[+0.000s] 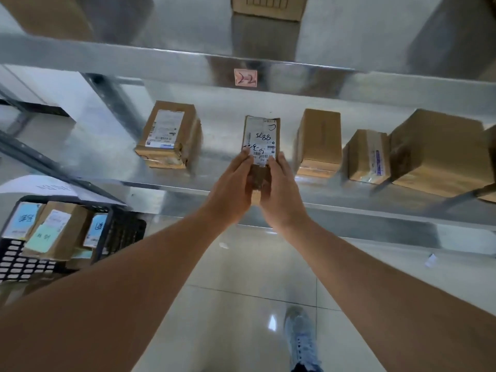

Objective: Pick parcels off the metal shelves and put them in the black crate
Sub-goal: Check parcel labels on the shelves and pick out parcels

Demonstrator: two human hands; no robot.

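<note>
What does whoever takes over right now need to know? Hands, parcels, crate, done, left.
Left hand and right hand grip the small labelled parcel from either side, at the front of the middle metal shelf.
Black crate sits low on the left with several parcels already in it.
Left: carry this parcel to the crate, then take the others on this shelf: labelled box to its left, three cardboard boxes to its right. More boxes sit on the shelf above.
</note>
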